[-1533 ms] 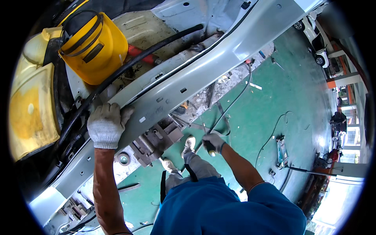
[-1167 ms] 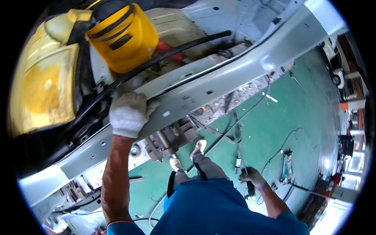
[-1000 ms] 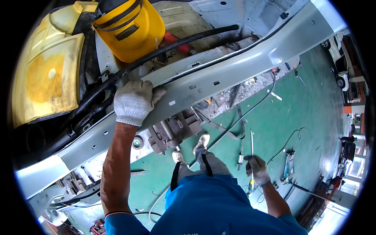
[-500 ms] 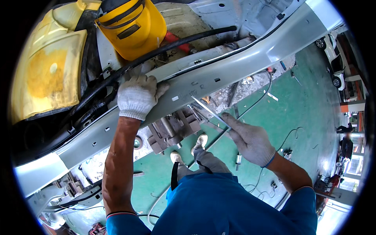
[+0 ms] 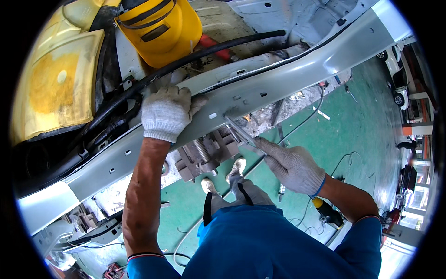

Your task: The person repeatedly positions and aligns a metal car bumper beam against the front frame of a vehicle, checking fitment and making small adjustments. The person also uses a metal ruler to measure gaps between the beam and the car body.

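A long grey car sill panel [image 5: 288,90] runs slantwise across the view. My left hand [image 5: 166,114], in a white knit glove, curls its fingers over the panel's upper edge, thumb on the outer face. My right hand [image 5: 295,169], in a greyish glove, is closed around a long, thin metal bar tool [image 5: 245,133]. Its far end meets the panel's lower edge, right of a small slot. A yellow and black handle [image 5: 327,211] shows beyond my right wrist, in line with the bar; my hand hides whether they join.
A yellow welding mask [image 5: 172,35] lies inside the car body, behind a black hose [image 5: 209,50]. A yellowed seat-like part [image 5: 58,88] is at the left. Under the panel sits a metal clamp [image 5: 197,160]. Cables [image 5: 313,116] trail over the green floor.
The bar tool has turned in my right hand, its bright face now grey. The yellow and black handle has come into view below my wrist. My left hand keeps its place on the panel.
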A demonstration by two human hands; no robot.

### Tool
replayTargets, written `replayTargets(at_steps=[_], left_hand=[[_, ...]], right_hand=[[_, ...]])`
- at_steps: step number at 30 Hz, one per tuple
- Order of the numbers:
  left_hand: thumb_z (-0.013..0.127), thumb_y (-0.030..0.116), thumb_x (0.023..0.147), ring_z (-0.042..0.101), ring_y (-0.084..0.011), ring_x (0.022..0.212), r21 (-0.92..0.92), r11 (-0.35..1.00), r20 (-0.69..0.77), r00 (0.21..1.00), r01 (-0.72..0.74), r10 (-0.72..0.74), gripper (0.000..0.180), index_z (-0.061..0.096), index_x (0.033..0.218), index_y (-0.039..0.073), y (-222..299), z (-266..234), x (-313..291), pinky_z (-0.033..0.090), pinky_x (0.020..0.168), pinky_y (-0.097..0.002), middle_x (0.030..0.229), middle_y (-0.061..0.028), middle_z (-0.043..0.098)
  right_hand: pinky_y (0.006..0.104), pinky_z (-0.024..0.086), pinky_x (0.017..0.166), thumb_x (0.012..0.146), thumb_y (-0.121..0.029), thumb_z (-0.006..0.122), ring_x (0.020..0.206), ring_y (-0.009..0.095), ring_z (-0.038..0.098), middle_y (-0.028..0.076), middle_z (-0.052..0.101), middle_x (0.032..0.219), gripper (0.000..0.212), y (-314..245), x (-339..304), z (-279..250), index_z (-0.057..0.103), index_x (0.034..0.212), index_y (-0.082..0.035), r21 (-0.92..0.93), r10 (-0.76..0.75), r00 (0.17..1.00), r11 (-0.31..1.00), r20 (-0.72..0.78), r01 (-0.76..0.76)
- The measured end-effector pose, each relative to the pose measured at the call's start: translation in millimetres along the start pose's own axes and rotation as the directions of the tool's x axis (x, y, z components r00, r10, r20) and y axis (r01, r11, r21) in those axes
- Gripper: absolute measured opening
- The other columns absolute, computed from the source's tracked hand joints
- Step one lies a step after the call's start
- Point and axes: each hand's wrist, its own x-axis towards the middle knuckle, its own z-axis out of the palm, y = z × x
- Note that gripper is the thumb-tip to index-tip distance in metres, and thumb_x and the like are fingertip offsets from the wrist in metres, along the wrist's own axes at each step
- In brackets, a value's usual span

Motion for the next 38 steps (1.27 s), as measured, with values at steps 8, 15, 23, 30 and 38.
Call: replayTargets(at_steps=[8, 15, 23, 30, 38], left_hand=[[0.054, 0.065, 0.099, 0.075, -0.0291, 0.091, -0.002, 1.0, 0.017, 1.0, 0.006, -0.006, 0.062, 0.076, 0.1, 0.007, 1.1, -1.3, 1.4, 0.059, 0.078, -0.0441, 0.097, -0.0139, 0.074], [0.058, 0.062, 0.098, 0.075, -0.0289, 0.087, 0.022, 1.0, -0.02, 1.0, -0.015, 0.015, 0.057, 0.076, 0.097, 0.008, 2.4, -1.2, 1.5, 0.059, 0.075, -0.0436, 0.094, -0.0134, 0.073], [0.059, 0.062, 0.097, 0.074, -0.0293, 0.085, 0.008, 1.0, -0.094, 0.995, -0.031, 0.031, 0.055, 0.074, 0.093, 0.009, -1.0, 6.6, 0.1, 0.058, 0.073, -0.044, 0.092, -0.0127, 0.073], [0.059, 0.064, 0.097, 0.075, -0.0284, 0.085, 0.04, 0.999, -0.091, 0.995, -0.031, 0.034, 0.056, 0.075, 0.094, 0.01, -0.9, 6.7, 0.2, 0.059, 0.074, -0.0431, 0.092, -0.0117, 0.073], [0.057, 0.066, 0.098, 0.076, -0.0283, 0.086, 0.028, 0.999, -0.074, 0.997, -0.027, 0.029, 0.058, 0.076, 0.096, 0.01, 0.3, 4.3, 0.3, 0.059, 0.075, -0.0425, 0.091, -0.0111, 0.074]], right_hand=[[0.0383, 0.056, 0.051, 0.108, -0.021, 0.051, 0.055, 0.024, 0.065, 0.026, 0.07, 0.124, 0.053, -2.0, 2.8, -3.5, 0.043, 0.157, -0.003, 0.043, 0.012, 1.0, 0.999, 0.028, -0.013], [0.0383, 0.057, 0.054, 0.107, -0.019, 0.052, 0.055, 0.026, 0.065, 0.025, 0.065, 0.138, 0.05, -5.2, 2.4, -2.8, 0.047, 0.154, -0.003, -0.003, -0.038, 0.999, 0.999, -0.035, 0.038], [0.0417, 0.049, 0.05, 0.105, -0.017, 0.055, 0.051, 0.026, 0.061, 0.017, 0.067, 0.077, 0.049, -12.8, 2.8, -10.6, 0.05, 0.153, -0.006, -0.014, 0.015, 1.0, 1.0, -0.008, -0.015], [0.0433, 0.047, 0.049, 0.105, -0.018, 0.056, 0.047, 0.026, 0.057, 0.012, 0.056, 0.058, 0.052, -17.3, 3.1, -10.7, 0.047, 0.156, -0.011, -0.044, -0.014, 0.999, 0.999, -0.036, 0.012], [0.0424, 0.046, 0.047, 0.105, -0.019, 0.058, 0.047, 0.025, 0.057, 0.011, 0.054, 0.057, 0.058, -18.4, 1.0, -13.6, 0.041, 0.16, -0.014, -0.12, 0.014, 1.0, 0.993, 0.026, -0.01]])
